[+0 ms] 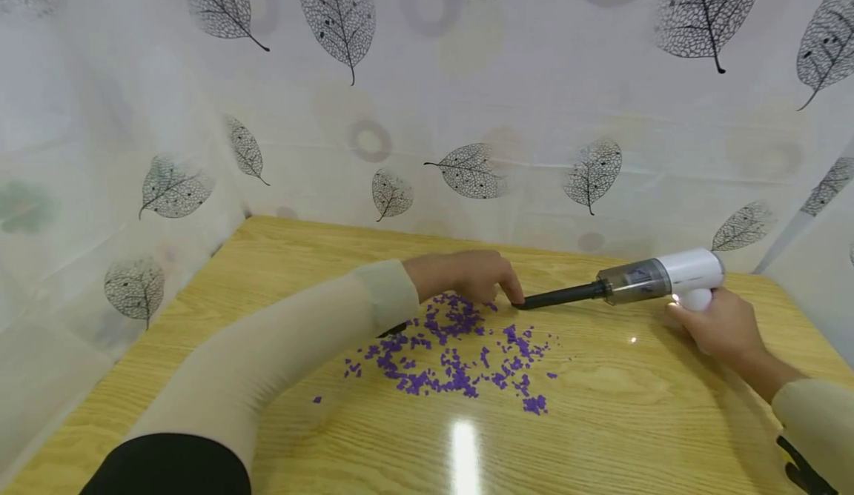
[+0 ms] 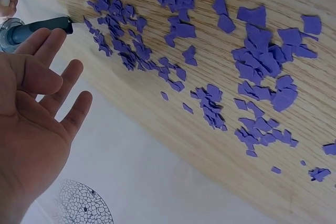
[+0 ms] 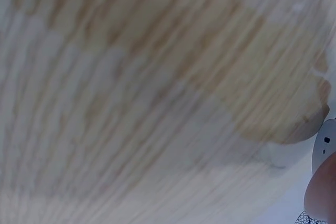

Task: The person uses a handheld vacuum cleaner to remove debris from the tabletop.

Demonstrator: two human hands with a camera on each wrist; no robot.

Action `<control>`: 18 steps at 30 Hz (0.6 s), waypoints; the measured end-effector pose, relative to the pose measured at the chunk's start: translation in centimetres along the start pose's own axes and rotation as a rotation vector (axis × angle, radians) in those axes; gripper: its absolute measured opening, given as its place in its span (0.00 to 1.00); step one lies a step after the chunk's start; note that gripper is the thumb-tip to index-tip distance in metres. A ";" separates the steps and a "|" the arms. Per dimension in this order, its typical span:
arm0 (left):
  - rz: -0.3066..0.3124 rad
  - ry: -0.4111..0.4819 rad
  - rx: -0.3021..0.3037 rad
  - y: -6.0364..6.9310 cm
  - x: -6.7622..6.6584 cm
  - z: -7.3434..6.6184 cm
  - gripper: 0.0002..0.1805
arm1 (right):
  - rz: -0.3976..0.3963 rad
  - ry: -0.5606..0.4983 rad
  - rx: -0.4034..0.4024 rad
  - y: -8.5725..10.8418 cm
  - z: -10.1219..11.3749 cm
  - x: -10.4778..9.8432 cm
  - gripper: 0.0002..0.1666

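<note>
My right hand [image 1: 727, 324] grips the handle of a white handheld vacuum cleaner [image 1: 690, 269], which has a see-through grey dust cup and a long black nozzle. The nozzle points left, low over the table. At its tip, my left hand [image 1: 480, 276] reaches out with a fingertip touching the black end. In the left wrist view, the left hand's fingers [image 2: 71, 80] are spread and loosely bent beside the nozzle [image 2: 44, 29]. Purple paper scraps [image 1: 460, 376] lie scattered under and in front of the left hand. The right wrist view catches only a thumb [image 3: 323, 190] at its edge.
The wood-grain table [image 1: 620, 421] reflects a bright light near its front. Behind and beside it hangs a pale curtain [image 1: 427, 95] printed with leaves. A lone purple scrap [image 1: 316, 399] lies left of the others.
</note>
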State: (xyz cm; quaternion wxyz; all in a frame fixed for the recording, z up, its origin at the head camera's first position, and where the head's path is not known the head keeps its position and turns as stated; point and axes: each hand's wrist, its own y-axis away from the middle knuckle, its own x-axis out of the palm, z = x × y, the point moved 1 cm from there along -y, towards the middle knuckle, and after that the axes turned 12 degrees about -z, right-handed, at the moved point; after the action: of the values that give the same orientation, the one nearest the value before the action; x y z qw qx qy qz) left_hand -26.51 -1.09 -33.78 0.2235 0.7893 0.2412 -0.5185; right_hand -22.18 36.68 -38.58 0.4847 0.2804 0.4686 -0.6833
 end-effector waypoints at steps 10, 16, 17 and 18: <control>0.011 -0.015 -0.018 0.1 -0.2 0.1 0.33 | -0.013 -0.006 -0.016 -0.2 0.3 0.3 0.22; 0.007 -0.032 -0.021 0.2 -0.3 0.1 0.32 | -0.009 -0.012 -0.013 -0.2 0.9 0.3 0.22; 0.005 -0.036 -0.021 0.2 -0.4 0.1 0.32 | -0.009 -0.014 -0.012 -0.2 0.9 0.3 0.22; 0.003 -0.038 -0.023 0.2 -0.4 0.1 0.31 | -0.009 -0.013 -0.011 -0.2 1.0 0.3 0.22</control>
State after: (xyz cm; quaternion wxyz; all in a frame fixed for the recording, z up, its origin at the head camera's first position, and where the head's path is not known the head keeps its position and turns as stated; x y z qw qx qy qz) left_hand -26.58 -1.41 -33.48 0.2380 0.7771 0.2415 -0.5303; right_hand -22.44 35.67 -38.36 0.4863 0.2713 0.4705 -0.6845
